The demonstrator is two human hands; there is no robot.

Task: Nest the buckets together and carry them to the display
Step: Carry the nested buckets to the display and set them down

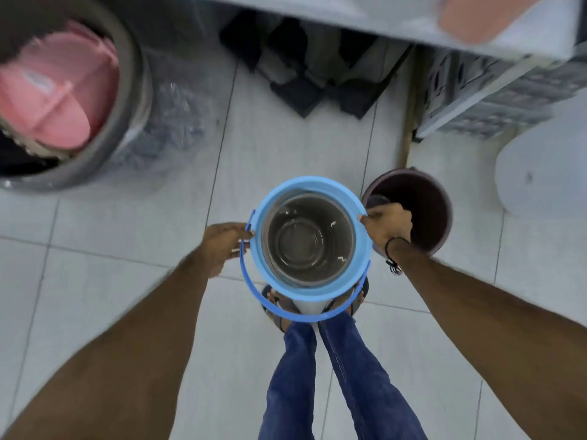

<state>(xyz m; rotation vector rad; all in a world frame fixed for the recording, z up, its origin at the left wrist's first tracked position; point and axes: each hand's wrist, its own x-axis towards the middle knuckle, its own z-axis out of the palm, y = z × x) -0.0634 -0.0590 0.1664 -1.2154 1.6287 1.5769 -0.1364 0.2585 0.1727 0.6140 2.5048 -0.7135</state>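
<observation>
A light blue bucket (317, 185) hangs over my feet, seen from above, with a grey bucket (309, 239) nested inside it. Its blue handle (251, 287) droops down on the near side. My left hand (222, 246) grips the blue rim on the left. My right hand (389, 223) grips the rim on the right. A dark maroon bucket (425, 198) stands on the floor just right of the blue one, partly behind my right hand.
A big grey tub (133, 90) holding pink plastic items (54, 87) stands at the far left on clear plastic wrap. Black items (305, 71) lie under a white shelf (381, 14) ahead. A grey crate (495, 90) and a white lid (546, 166) are at the right.
</observation>
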